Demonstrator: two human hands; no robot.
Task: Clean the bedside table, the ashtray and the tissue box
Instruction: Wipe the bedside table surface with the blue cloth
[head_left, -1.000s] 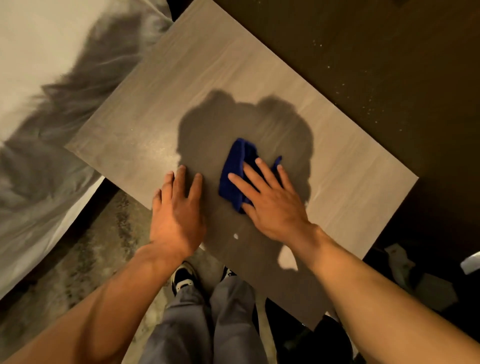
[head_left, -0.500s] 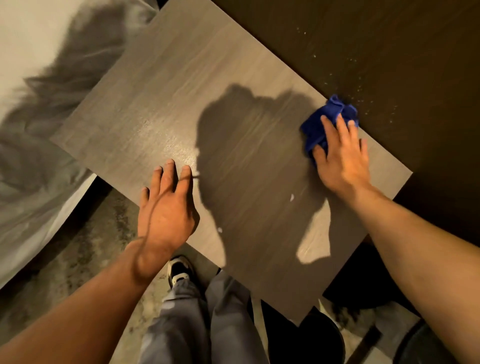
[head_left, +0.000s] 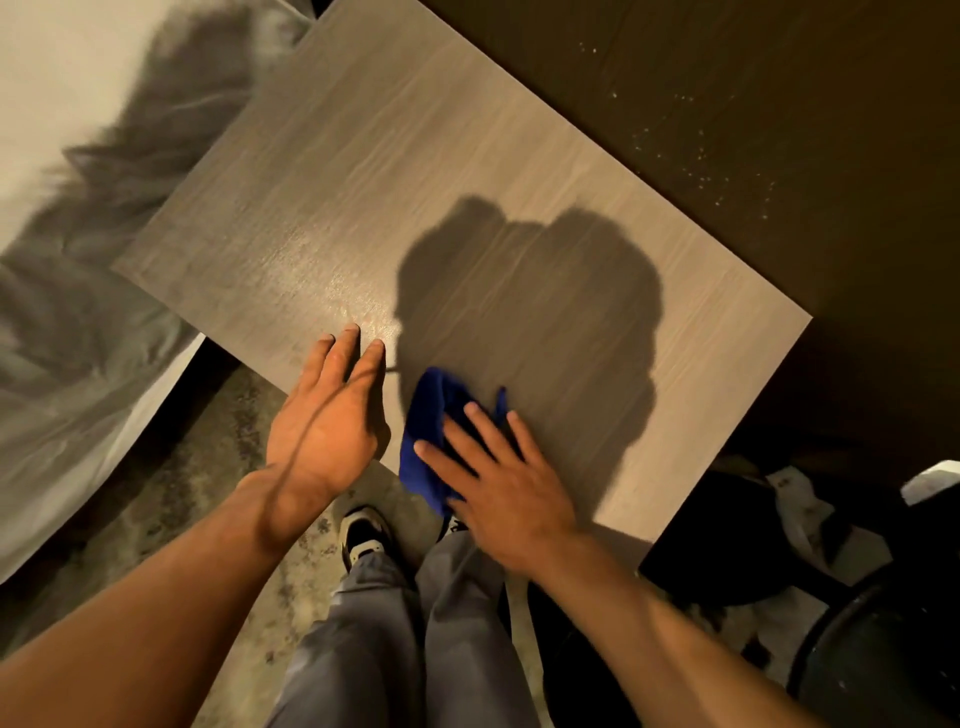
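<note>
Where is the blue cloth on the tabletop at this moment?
In the head view the crumpled blue cloth lies at the near edge of the grey wood-grain bedside table, pressed flat under the right hand, just right of the left hand.

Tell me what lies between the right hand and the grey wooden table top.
In the head view, a crumpled blue cloth lies under the fingers of the right hand, pressed flat onto the grey wooden table top near its front edge.

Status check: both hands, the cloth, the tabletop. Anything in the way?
Left hand flat on bedside table, near edge, empty. Right hand pressing blue cloth at near edge, fingers spread. Tabletop bare; ashtray and tissue box not in view. Nothing blocking.
</note>
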